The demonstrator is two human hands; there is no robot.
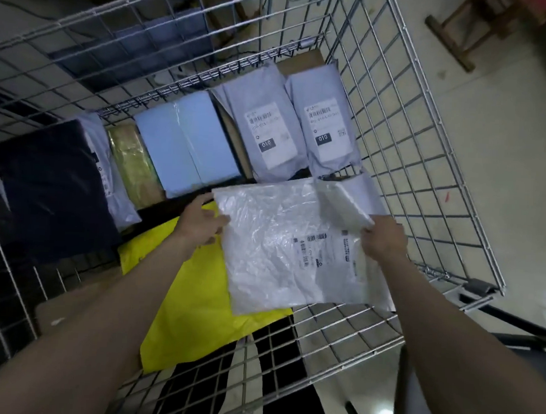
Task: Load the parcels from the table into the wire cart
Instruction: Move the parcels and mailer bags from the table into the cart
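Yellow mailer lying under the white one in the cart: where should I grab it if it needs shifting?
Judging by its pose, take the yellow mailer by its near edge, from the near wall of the wire cart. It lies flat and limp, and its far right part is covered by the white poly mailer that both hands, left and right, hold.

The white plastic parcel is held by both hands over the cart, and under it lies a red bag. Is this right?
Not quite: the bag under the white plastic parcel is yellow, not red, as the head view shows. Left hand and right hand do hold the parcel over the wire cart.
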